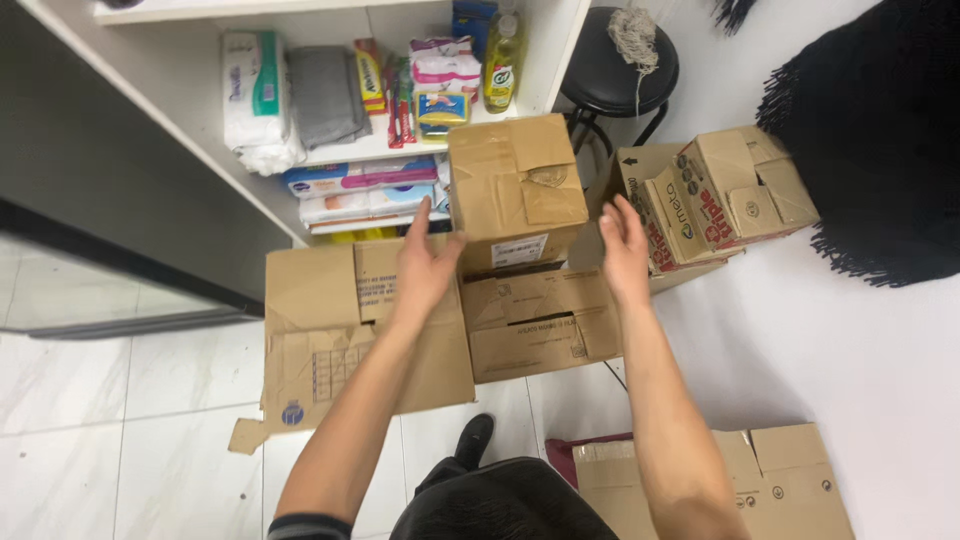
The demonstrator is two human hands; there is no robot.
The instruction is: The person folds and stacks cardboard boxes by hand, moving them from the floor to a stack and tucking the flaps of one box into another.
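Plain brown cardboard box (515, 190), creased, upright, top flaps folded shut, pale label low on the near face. Resting on a flattened carton (535, 320) on the floor, just before the white shelf (330, 150). Left hand (425, 265) at its left side, fingers spread, seemingly touching. Right hand (622, 250) just beside its right edge, fingers apart, clamped on nothing. Printed boxes (725, 195) to the right.

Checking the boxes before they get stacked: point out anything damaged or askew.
The upright box between the left hand and right hand is creased, its top flap torn. The flattened box on the floor has a ripped corner piece.
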